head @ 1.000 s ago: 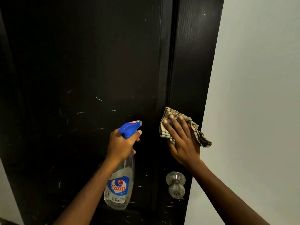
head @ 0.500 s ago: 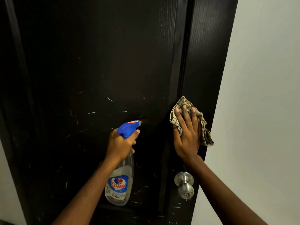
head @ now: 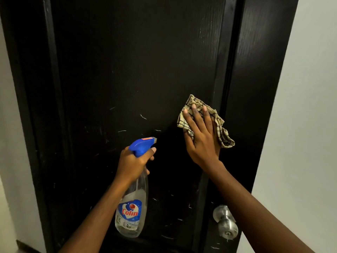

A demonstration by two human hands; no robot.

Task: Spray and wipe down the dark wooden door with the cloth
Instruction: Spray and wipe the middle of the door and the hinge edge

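The dark wooden door [head: 138,66] fills most of the view, with small pale scratches across its lower panel. My right hand [head: 201,137] lies flat with straight fingers on a beige checked cloth [head: 221,132], pressing it against the right side of the door panel beside the raised moulding. My left hand [head: 132,162] grips the neck of a clear spray bottle [head: 132,210] with a blue trigger head [head: 141,145] and a Colin label. The nozzle points at the door, just left of the cloth.
A round metal door knob [head: 226,222] sticks out below my right forearm. A pale wall [head: 306,125] runs along the door's right edge, and a strip of wall [head: 11,143] shows at the left.
My right hand has slid the cloth up and leftward, from the stile by the door's edge onto the panel. The left hand keeps the bottle in the same place.
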